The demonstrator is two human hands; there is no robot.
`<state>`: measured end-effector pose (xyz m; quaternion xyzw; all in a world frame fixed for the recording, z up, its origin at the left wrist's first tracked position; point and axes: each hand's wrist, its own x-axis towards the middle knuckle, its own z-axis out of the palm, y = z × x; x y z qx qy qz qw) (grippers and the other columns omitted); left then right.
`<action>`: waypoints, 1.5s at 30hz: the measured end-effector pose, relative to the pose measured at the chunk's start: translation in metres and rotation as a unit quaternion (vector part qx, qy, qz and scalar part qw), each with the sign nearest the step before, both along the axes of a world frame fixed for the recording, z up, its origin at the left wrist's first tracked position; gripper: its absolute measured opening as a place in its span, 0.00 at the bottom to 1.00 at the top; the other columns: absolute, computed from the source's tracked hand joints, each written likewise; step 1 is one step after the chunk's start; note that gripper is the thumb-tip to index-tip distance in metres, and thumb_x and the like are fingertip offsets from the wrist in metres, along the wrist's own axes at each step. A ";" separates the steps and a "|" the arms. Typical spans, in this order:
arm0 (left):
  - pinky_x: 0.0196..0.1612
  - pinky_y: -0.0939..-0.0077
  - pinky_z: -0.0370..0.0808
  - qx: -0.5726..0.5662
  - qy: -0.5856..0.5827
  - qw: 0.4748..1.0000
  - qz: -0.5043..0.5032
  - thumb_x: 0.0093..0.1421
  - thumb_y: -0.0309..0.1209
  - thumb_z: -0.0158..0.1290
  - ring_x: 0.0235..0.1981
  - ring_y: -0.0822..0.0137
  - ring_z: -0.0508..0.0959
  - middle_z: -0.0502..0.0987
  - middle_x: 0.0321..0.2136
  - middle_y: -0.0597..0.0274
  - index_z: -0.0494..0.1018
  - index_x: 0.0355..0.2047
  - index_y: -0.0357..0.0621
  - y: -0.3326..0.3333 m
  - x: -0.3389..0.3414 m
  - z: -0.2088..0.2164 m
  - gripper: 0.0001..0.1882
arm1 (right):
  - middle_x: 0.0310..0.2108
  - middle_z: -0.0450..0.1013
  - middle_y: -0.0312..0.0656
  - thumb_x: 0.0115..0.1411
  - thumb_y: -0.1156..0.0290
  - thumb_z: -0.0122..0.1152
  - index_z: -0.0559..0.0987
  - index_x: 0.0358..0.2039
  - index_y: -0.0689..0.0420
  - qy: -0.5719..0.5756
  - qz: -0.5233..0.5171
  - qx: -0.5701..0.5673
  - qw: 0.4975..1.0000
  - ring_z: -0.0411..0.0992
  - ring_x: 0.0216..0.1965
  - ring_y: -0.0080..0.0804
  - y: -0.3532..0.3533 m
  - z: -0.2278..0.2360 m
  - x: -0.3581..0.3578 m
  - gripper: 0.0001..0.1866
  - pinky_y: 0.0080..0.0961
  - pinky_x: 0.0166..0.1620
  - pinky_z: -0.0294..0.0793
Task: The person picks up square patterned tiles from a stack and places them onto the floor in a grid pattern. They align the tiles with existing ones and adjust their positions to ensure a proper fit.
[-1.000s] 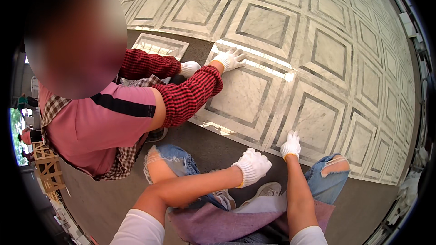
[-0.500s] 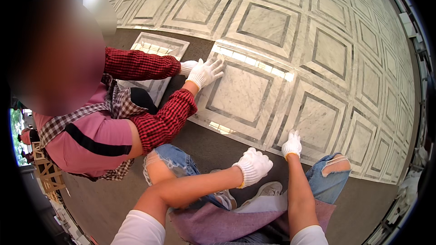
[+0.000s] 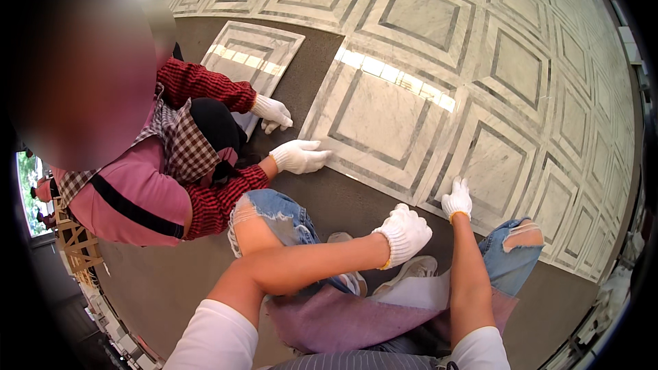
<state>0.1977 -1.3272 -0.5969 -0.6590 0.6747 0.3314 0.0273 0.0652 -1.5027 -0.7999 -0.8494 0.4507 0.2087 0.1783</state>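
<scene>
My left hand (image 3: 404, 234), in a white knit glove, hovers curled into a fist above the dark floor; whatever its fingers may hold is hidden. Farther right, my right hand (image 3: 457, 199), gloved likewise, rests with fingers stretched forward on the near edge of a marble panel (image 3: 490, 164) with grey square inlays. Left of that panel lies a similar inlaid marble panel (image 3: 384, 116). At its near left corner a co-worker's gloved hand (image 3: 301, 157) touches the edge. The co-worker's other gloved hand (image 3: 275, 113) hangs over the floor between this panel and a separate panel (image 3: 288, 51).
More inlaid marble panels (image 3: 425, 17) stretch away in rows. The co-worker (image 3: 144, 199) crouches close on my left, in a pink top and red checked sleeves. Grey floor (image 3: 205, 288) surrounds us. A wooden frame (image 3: 75, 240) stands at the far left.
The co-worker's nearer hand has slid from the panel's face to its near left corner; the other has drawn back off its left side. My hands keep their poses while the view shifts slightly.
</scene>
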 end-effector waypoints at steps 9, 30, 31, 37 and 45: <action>0.41 0.60 0.73 0.188 0.125 0.974 -0.009 0.57 0.43 0.51 0.40 0.54 0.78 0.78 0.37 0.53 0.75 0.39 0.43 0.013 0.001 -0.041 0.17 | 0.63 0.50 0.53 0.41 0.60 0.65 0.58 0.61 0.58 0.019 -0.009 0.023 1.000 0.56 0.60 0.50 -0.002 0.021 0.011 0.46 0.36 0.58 0.65; 0.51 0.56 0.71 0.245 0.427 0.449 0.745 0.59 0.36 0.49 0.55 0.52 0.68 0.65 0.54 0.46 0.61 0.56 0.36 0.012 -0.003 -0.139 0.27 | 0.65 0.46 0.54 0.38 0.60 0.71 0.54 0.63 0.56 0.059 0.001 0.094 0.994 0.49 0.64 0.50 -0.009 0.058 0.018 0.53 0.34 0.62 0.60; 0.51 0.53 0.70 0.228 0.455 0.405 0.759 0.60 0.36 0.48 0.56 0.53 0.66 0.64 0.55 0.48 0.60 0.56 0.37 0.013 -0.004 -0.144 0.26 | 0.65 0.47 0.54 0.38 0.60 0.71 0.54 0.63 0.56 0.059 0.004 0.094 0.994 0.49 0.64 0.50 -0.009 0.061 0.020 0.53 0.34 0.62 0.60; 0.60 0.49 0.62 0.098 0.562 0.243 0.784 0.63 0.29 0.46 0.64 0.46 0.53 0.50 0.64 0.42 0.50 0.60 0.31 0.005 -0.015 -0.155 0.29 | 0.66 0.44 0.50 0.41 0.61 0.70 0.53 0.64 0.54 0.077 0.003 0.097 0.992 0.48 0.65 0.50 -0.007 0.067 0.025 0.51 0.35 0.61 0.61; 0.63 0.50 0.58 0.033 0.651 0.076 0.755 0.63 0.25 0.41 0.66 0.45 0.49 0.43 0.65 0.41 0.43 0.63 0.31 0.015 -0.020 -0.182 0.31 | 0.66 0.44 0.51 0.42 0.61 0.70 0.52 0.65 0.54 0.098 -0.021 0.096 0.990 0.48 0.65 0.52 -0.003 0.060 0.034 0.52 0.35 0.62 0.59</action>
